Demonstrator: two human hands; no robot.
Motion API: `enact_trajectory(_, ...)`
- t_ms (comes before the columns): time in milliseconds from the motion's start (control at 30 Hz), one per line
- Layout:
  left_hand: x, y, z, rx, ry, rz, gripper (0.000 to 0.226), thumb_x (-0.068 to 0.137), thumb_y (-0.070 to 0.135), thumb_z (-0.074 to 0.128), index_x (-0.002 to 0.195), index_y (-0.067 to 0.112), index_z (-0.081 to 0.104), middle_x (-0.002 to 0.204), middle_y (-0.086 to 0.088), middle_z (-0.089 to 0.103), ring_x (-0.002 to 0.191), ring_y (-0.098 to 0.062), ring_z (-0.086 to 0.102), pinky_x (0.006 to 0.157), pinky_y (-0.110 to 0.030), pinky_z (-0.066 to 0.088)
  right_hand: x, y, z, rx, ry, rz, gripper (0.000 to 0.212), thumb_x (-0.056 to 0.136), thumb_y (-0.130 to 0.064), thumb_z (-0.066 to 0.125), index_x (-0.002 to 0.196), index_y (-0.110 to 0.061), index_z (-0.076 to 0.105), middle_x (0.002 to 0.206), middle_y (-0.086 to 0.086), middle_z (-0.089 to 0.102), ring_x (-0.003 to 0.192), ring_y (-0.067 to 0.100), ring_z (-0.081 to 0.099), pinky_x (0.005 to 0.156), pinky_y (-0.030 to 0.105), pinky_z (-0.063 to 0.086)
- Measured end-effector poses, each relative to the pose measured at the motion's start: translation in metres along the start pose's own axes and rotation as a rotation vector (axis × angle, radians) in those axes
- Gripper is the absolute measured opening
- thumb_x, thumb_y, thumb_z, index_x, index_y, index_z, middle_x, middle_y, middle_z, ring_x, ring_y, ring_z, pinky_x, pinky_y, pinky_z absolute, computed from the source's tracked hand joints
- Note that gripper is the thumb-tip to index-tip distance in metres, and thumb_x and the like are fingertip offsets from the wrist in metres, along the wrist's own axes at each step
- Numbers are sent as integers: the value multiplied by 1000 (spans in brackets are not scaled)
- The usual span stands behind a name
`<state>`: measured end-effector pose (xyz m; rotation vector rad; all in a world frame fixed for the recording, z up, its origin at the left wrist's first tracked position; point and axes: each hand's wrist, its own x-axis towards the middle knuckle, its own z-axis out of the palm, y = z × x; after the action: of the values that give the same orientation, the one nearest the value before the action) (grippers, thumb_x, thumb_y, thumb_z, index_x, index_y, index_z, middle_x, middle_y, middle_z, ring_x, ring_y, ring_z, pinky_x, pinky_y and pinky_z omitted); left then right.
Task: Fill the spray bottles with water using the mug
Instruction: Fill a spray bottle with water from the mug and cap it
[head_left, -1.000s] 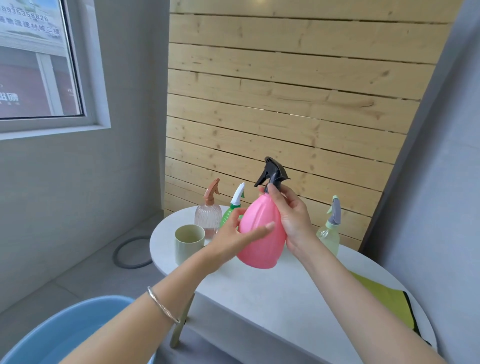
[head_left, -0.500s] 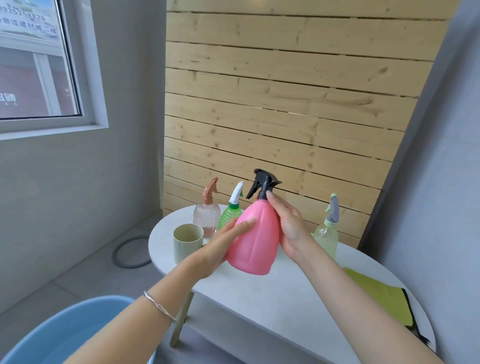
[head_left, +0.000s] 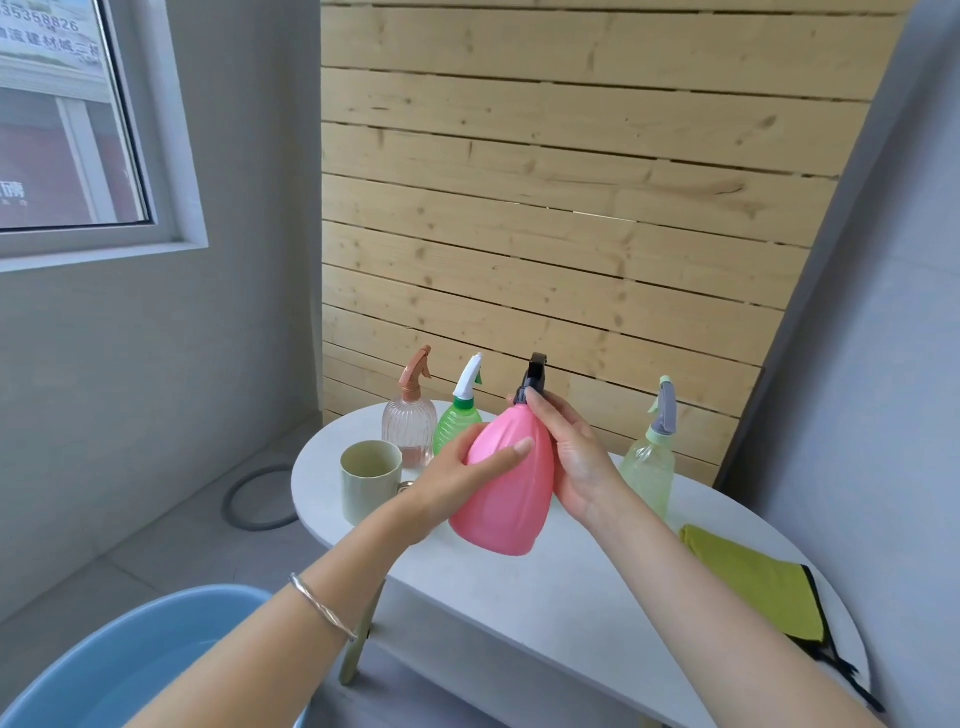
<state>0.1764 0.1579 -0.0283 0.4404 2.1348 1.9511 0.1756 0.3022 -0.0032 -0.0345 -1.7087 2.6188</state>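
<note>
The pink spray bottle (head_left: 501, 493) is smooth opaque plastic with a soft sheen, its trigger head (head_left: 535, 376) black plastic; the far-left ribbed bottle (head_left: 409, 431) is clear and fluted, the green bottle (head_left: 457, 427) and pale bottle (head_left: 649, 475) translucent plastic. The mug (head_left: 370, 483) and table (head_left: 545, 613) look matt and smooth. The far planks (head_left: 571, 208) are bare knotty wood, the right cloth (head_left: 753, 582) matt fabric, the near-left basin (head_left: 119, 649) glossy plastic, the bracelet (head_left: 322, 605) shiny metal.

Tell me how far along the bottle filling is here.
Done: nothing visible; every sprayer head is on and the mug stands on the table. In hand: the left hand holds the pink bottle by its body, the right hand grips its neck below the black sprayer head. Left: open it, scoop water from the blue basin, fill all four.
</note>
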Motion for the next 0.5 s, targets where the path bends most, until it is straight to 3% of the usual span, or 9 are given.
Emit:
enact_trajectory(133, 2, -3, -1, -47, -80, -78, 50, 74, 61, 67, 117, 36, 58, 114, 2, 71, 103, -14, 69, 88, -33, 57, 1, -2, -5, -50, 2, -83, 42, 71, -30, 72, 110, -15, 66, 100, 3, 69, 86, 15, 63, 85, 34, 51)
enact_trajectory(233, 5, 3, -6, -71, -129, -131, 37, 81, 55, 66, 109, 32, 59, 101, 3, 73, 90, -11, 71, 76, -26, 57, 3, -7, -2, -62, -61, -136, 38, 79, -29, 66, 113, -13, 65, 103, 2, 69, 90, 14, 62, 84, 31, 51)
enact_trajectory(333, 4, -2, -9, -97, -212, -218, 47, 68, 55, 70, 104, 26, 61, 86, 3, 75, 78, -12, 71, 72, -26, 56, 10, -23, -7, 60, -136, -205, 26, 79, -28, 59, 102, -20, 66, 104, 0, 70, 100, 12, 63, 85, 26, 48)
enact_trajectory(433, 2, -15, -9, -32, -175, -215, 52, 62, 56, 71, 107, 34, 57, 102, 3, 72, 93, -14, 70, 81, -30, 57, 17, -47, -15, 37, -84, -338, 22, 76, -31, 62, 97, -25, 66, 102, -3, 69, 100, 10, 64, 88, 26, 46)
enact_trajectory(500, 3, -25, -14, 11, -136, -206, 72, 54, 65, 75, 118, 38, 57, 113, 1, 69, 103, -17, 68, 90, -35, 56, 20, -59, -18, 1, -40, -419, 32, 68, -37, 67, 97, -25, 65, 98, -6, 69, 98, 9, 62, 90, 24, 43)
